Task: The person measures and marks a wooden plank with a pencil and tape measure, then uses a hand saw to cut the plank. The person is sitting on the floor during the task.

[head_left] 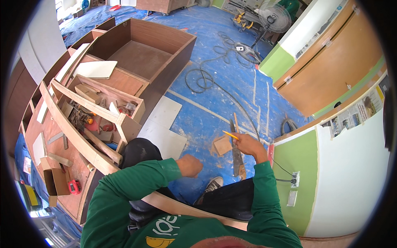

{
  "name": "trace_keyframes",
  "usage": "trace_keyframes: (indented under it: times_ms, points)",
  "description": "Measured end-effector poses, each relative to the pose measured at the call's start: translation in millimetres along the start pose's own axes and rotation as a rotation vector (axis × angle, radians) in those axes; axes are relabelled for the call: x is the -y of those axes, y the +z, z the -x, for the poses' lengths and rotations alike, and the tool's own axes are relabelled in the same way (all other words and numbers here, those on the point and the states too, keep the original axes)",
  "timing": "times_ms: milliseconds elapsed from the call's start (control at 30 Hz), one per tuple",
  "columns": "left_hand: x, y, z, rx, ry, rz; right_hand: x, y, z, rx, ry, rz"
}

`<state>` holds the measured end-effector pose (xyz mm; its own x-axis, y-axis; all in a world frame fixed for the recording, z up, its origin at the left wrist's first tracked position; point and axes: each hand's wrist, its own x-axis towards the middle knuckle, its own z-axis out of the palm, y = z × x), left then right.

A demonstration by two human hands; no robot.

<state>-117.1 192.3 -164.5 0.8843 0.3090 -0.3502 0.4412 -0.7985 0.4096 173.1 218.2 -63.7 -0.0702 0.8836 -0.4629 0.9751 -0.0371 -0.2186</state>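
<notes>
My right hand [250, 146] is closed on a yellow pencil [230, 135], whose end points up and left. In front of my lap, my left hand [190, 166] makes a loose fist; anything inside it is hidden. A handsaw [237, 157] lies on the floor beside my right hand, its blade pointing away from me. Left of the saw is a small wooden block [222, 145], and a thin wood strip [236, 120] lies just beyond. A long curved wooden piece [186, 203] crosses my lap, partly covered by my left arm.
To my left, a brown cabinet carcass [171, 62] lies on its back. On it stand a wooden toolbox [140, 111] full of tools, a red tape measure [74, 187] and a cardboard box [56, 182]. A black cord [231, 97] winds across the blue floor sheet [215, 70] toward a standing fan [273, 18].
</notes>
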Motion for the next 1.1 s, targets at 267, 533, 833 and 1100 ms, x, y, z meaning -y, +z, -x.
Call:
trace_keyframes:
  times_ms: [267, 533, 833, 1100]
  points:
    - [-0.2, 2.0, -1.0, -0.008, -0.004, -0.005, -1.9, 1.5, -2.4, 0.004, -0.006, 0.004]
    - [-0.2, -0.7, 0.1, -0.001, 0.003, -0.002, 0.1, 2.0, -2.1, 0.008, -0.006, 0.004]
    - [-1.6, 0.0, 0.3, -0.018, 0.009, 0.005, 1.7, 1.6, 2.5, -0.031, -0.012, -0.025]
    - [0.1, 3.3, -1.9, -0.024, 0.010, -0.016, 3.0, -1.9, 2.4, 0.001, 0.001, -0.002]
